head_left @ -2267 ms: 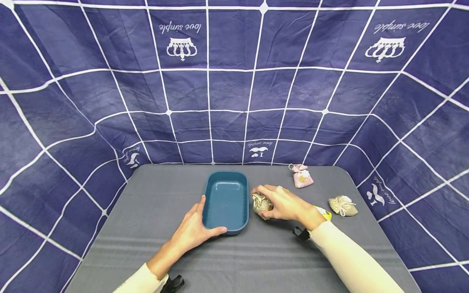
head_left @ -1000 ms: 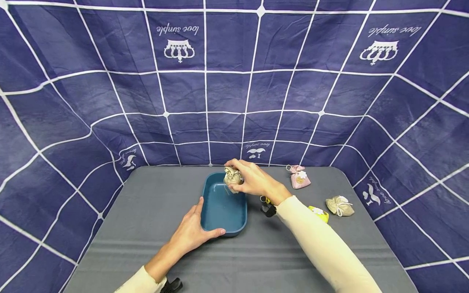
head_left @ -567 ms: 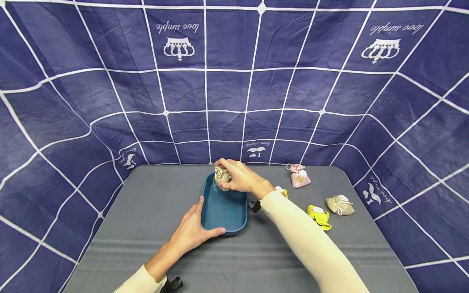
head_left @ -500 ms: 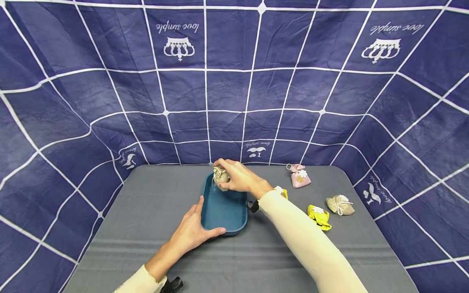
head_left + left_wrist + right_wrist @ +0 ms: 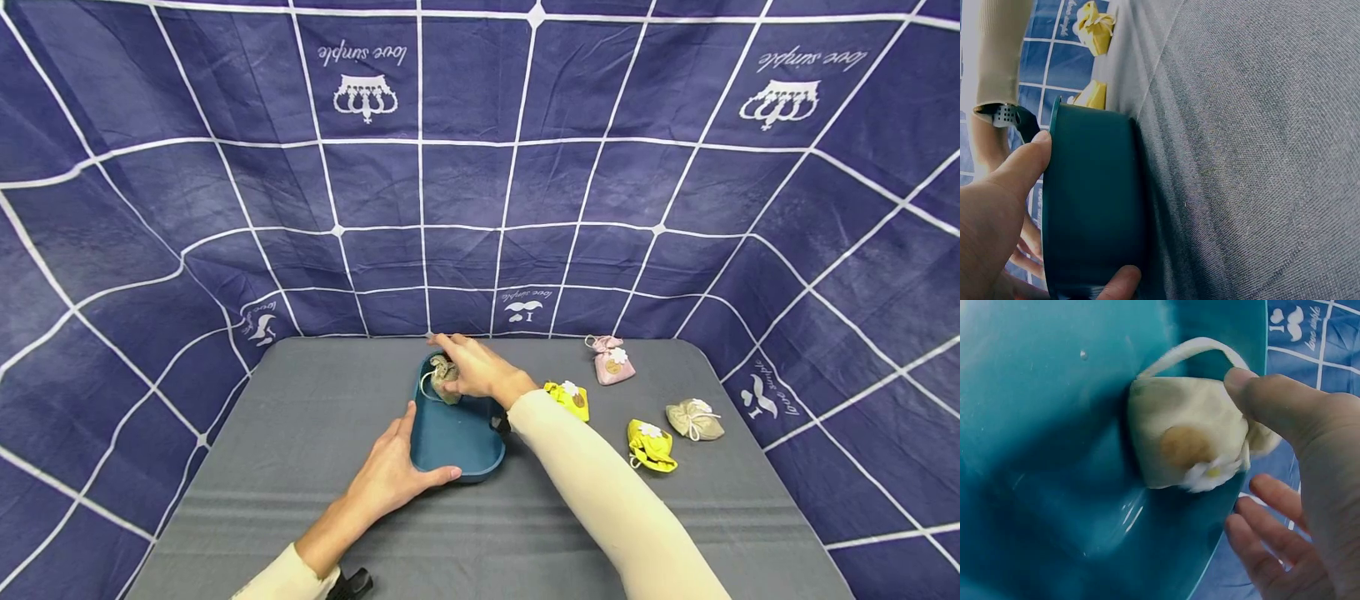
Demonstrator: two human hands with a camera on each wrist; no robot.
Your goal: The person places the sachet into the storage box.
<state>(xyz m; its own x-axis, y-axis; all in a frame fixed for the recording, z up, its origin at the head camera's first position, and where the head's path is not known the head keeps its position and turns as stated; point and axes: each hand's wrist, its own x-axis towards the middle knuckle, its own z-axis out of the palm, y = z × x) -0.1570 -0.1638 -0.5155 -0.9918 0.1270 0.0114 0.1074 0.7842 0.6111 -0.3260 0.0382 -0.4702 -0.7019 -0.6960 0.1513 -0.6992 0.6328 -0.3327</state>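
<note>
A deep blue tray [image 5: 457, 446] stands on the table, with my left hand [image 5: 393, 467] spread round its near left corner. In the left wrist view, the thumb [image 5: 1038, 147] touches the rim and a fingertip lies against the outer wall. Inside the far end of the tray is a beige drawstring pouch [image 5: 1169, 412] with a white flower, a round tan patch and a looped cord. My right hand [image 5: 476, 367] is over it; its thumb touches the pouch near the neck. The other visible fingers [image 5: 1272, 537] are spread away from the pouch, beyond the tray's edge.
Right of the tray lie two yellow pouches [image 5: 567, 400] with white flowers, the second [image 5: 651, 446] nearer the front. A pink pouch [image 5: 613, 362] is at the back, a beige pouch [image 5: 695, 419] at far right. Blue gridded cloth [image 5: 480, 183] surrounds the grey table [image 5: 322, 417].
My right hand has carried the beige pouch from beside the tray leftward into its far end, and the fingers have now loosened from it. My left hand stays at the tray's corner.
</note>
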